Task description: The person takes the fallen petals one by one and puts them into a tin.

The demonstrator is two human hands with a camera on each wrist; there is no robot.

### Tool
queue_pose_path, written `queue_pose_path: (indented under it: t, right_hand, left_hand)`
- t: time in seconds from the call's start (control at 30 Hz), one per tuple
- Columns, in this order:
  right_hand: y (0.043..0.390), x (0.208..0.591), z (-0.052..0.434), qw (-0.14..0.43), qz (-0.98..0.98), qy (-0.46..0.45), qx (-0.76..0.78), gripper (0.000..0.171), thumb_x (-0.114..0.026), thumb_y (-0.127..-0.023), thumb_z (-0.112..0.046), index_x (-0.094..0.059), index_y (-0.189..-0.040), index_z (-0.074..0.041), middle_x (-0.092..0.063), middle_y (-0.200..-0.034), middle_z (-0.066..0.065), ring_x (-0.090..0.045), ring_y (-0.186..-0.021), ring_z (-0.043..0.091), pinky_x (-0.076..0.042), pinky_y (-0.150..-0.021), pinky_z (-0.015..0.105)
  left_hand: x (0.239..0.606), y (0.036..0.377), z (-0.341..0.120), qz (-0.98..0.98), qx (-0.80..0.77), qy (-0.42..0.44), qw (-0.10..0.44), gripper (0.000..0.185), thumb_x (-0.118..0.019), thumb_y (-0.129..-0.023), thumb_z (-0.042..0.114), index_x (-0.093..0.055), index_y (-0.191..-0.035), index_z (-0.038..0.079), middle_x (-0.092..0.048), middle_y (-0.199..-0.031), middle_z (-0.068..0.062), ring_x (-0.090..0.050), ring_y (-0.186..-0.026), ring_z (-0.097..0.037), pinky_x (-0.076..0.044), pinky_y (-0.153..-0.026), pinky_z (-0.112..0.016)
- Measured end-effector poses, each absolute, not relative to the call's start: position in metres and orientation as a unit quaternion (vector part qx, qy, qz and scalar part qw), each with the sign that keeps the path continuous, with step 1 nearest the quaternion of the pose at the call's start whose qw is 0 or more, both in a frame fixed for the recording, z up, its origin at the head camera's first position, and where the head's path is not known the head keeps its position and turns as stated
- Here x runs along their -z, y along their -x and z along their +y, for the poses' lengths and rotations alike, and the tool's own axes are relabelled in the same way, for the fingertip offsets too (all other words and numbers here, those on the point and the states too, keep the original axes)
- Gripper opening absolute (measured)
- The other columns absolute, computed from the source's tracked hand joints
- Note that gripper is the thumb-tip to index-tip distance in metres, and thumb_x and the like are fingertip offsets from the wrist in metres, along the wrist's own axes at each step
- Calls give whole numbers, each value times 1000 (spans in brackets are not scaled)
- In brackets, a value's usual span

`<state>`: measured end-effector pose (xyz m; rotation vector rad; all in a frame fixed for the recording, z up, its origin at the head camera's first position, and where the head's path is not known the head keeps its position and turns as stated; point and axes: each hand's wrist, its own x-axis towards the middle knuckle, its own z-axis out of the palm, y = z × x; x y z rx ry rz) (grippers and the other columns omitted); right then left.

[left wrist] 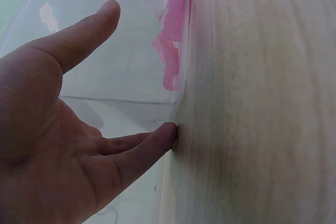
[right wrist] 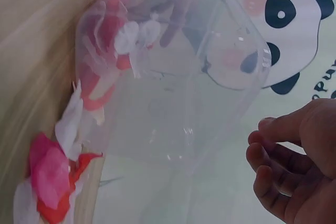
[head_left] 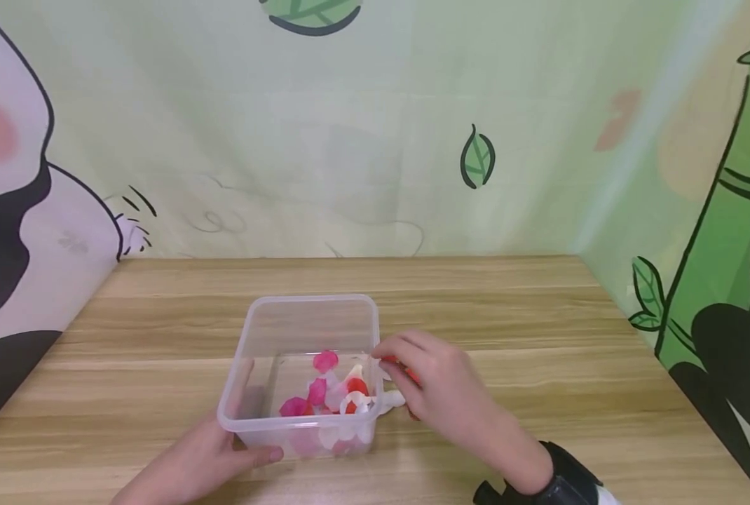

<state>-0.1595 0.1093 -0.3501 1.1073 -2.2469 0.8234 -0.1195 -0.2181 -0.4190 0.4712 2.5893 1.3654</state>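
A clear plastic box [head_left: 312, 423] stands on the wooden table, with pink, red and white petals [head_left: 325, 361] gathered toward its right side. My left hand [head_left: 201, 456] is at the box's near left corner, thumb along the front wall and fingers by the left side. The left wrist view shows that thumb extended and the lower fingertips down at the table. Over the box's right rim is my right hand [head_left: 441, 386], its fingers loosely bent. No petal shows at those fingertips in the right wrist view. More petals [right wrist: 50, 177] lie outside, against the box's right side, partly hidden by the right hand.
The wooden table [head_left: 507, 301] extends around the box to a printed backdrop [head_left: 375, 161] of pandas, leaves and bamboo. A black strap [head_left: 561, 477] circles my right wrist.
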Motion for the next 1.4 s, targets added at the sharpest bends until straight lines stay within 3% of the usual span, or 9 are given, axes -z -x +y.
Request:
queue_pose_path:
  t: [0.27, 0.47, 0.8, 0.97, 1.07, 1.3, 1.4]
  right_hand:
    - [168, 343, 133, 229, -862, -358, -277, 25, -76, -86, 9, -75, -107, -5, -72, -101, 3, -66, -83, 13, -55, -69, 25]
    - [174, 341, 151, 181, -911, -298, -222, 23, -77, -88, 4, -74, -109, -4, -73, -103, 6, -66, -81, 15, -56, -69, 31]
    - [188, 350, 170, -12, -973, -203, -106, 11, -78, -87, -5, -72, -96, -4, -67, -87, 5, -60, -74, 18, -53, -66, 37]
    - [194, 358, 176, -67, -976, -182, -101, 11, -80, -87, -9, -70, -90, -6, -65, -81, 2, -55, -68, 17, -50, -62, 36]
    - [196, 361, 175, -100, -972, -181, -109, 13, -82, -87, -13, -70, -88, -8, -62, -78, 0, -54, -68, 17, -49, -63, 37]
    - [198, 374, 174, -111, -969, -198, -99, 21, -83, -82, -3, -63, -81, -10, -55, -75, -1, -51, -69, 18, -46, -63, 36]
    - [198, 378, 174, -107, -970, -196, -95, 22, -82, -81, -1, -61, -80, -10, -54, -74, -1, -50, -68, 19, -45, -61, 36]
  left_hand:
    - [418, 119, -217, 850, -494, -114, 141, 122, -87, -83, 36, 5, -165, 34, -30, -160, -17, -38, -136, -42, -46, -102, -57]
    - [417, 120, -218, 851, -493, -124, 134, 124, -87, -84, 35, 8, -164, 35, -32, -159, -19, -37, -137, -43, -42, -103, -61]
    - [417, 119, -218, 858, -481, -116, 135, 124, -87, -83, 37, 6, -165, 29, -35, -158, -19, -39, -138, -42, -42, -104, -60]
    - [416, 119, -217, 855, -487, -96, 150, 124, -88, -82, 38, 4, -165, 28, -33, -159, -19, -39, -137, -42, -43, -103, -59]
    - [417, 118, -218, 860, -479, -116, 133, 125, -87, -83, 38, 5, -165, 26, -32, -160, -19, -40, -137, -41, -44, -104, -56]
    - [416, 118, -219, 854, -487, -133, 126, 123, -86, -85, 35, 7, -165, 30, -34, -158, -20, -39, -137, -43, -47, -101, -54]
    - [417, 118, -219, 856, -481, -152, 111, 123, -86, -85, 36, 7, -165, 27, -35, -157, -22, -41, -136, -42, -48, -101, -47]
